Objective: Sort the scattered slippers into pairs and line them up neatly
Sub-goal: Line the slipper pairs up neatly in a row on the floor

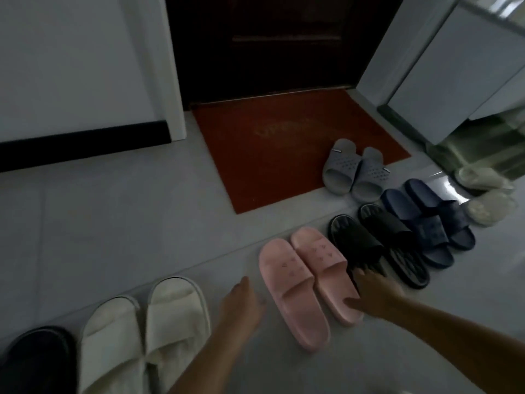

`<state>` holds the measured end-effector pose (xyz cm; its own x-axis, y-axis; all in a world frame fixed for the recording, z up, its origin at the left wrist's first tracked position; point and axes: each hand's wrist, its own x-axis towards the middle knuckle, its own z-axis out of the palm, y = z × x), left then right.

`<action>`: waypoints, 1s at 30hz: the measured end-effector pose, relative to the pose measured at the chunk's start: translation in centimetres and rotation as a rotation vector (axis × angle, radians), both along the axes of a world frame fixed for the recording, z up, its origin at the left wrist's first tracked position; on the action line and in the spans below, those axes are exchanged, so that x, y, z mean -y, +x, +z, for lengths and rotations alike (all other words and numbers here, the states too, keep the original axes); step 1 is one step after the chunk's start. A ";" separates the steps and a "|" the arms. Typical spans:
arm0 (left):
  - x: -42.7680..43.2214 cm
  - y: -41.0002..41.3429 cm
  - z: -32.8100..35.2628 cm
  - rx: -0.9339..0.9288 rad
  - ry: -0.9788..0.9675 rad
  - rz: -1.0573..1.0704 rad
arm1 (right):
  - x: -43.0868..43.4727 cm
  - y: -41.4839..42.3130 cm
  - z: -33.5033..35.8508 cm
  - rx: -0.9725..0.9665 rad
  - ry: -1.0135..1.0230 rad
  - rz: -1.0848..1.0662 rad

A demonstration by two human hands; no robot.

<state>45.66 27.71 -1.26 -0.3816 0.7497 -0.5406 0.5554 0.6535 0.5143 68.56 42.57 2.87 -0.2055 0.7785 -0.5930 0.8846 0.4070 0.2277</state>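
I am working along a diagonal row of slippers on the pale floor (113, 223): a white pair (147, 331) nearest me, then the pink pair (306, 282), a black pair (377, 248), a navy pair (426, 223) and pale ones (485, 194) by the cabinet, while a grey pair (355, 172) sits apart on the edge of the red doormat (270, 143). The step, as I judge it, is squaring the pink pair, since its two heels are not level. I would nudge the right-hand slipper by the heel until both toes align, keeping it clear of the black one just beside it. My right hand (375, 294) reaches in from the lower right, fingers spread, thumb on that slipper's heel edge, resting rather than clamped. My left hand (244, 302) hovers open between white and pink pairs, holding nothing.
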 end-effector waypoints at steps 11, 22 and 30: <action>-2.4 10.2 -5.3 -0.024 -0.172 0.466 | -1.0 1.5 -9.1 -0.366 -0.120 0.083; 1.3 3.7 -3.7 -0.008 -0.256 0.273 | 2.6 -2.1 -10.0 -0.580 -0.270 0.089; 2.3 2.6 -4.5 0.077 -0.165 0.398 | 2.6 -2.5 -10.3 -0.909 -0.331 -0.379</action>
<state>48.26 25.40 -5.77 -0.5770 0.4538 -0.6791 0.2075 0.8856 0.4155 66.07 40.00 -7.46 -0.4581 0.7117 -0.5327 0.7495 -0.0130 -0.6619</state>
